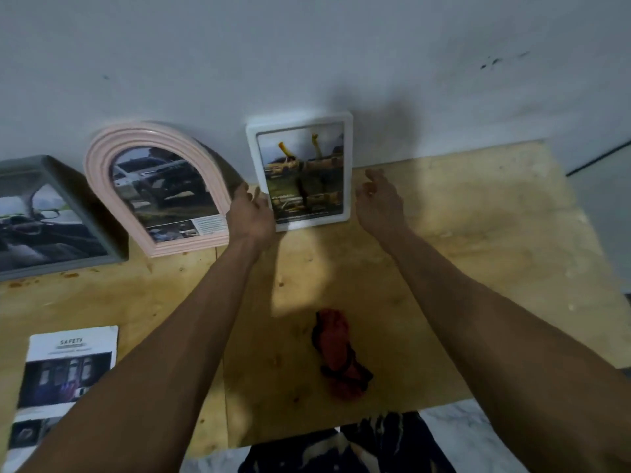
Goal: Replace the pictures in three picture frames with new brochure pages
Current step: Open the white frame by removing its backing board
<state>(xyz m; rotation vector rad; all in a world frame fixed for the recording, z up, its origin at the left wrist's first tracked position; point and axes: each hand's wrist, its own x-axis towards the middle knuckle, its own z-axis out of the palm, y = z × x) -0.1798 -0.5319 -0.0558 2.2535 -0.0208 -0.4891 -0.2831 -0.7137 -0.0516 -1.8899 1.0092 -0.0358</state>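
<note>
Looks like plain work room or home craft corner. Bare wood board table, stained and spotted, pushed against white wall with dark scuff marks. Three picture frames leaning on wall. Brochure page lying flat. Red rag on wood. Marble-look floor below table edge.

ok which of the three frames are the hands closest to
The white rectangular frame, leaning on the wall between both hands. The left hand is at its left edge; the pink arched frame and grey frame stand further left.
</note>
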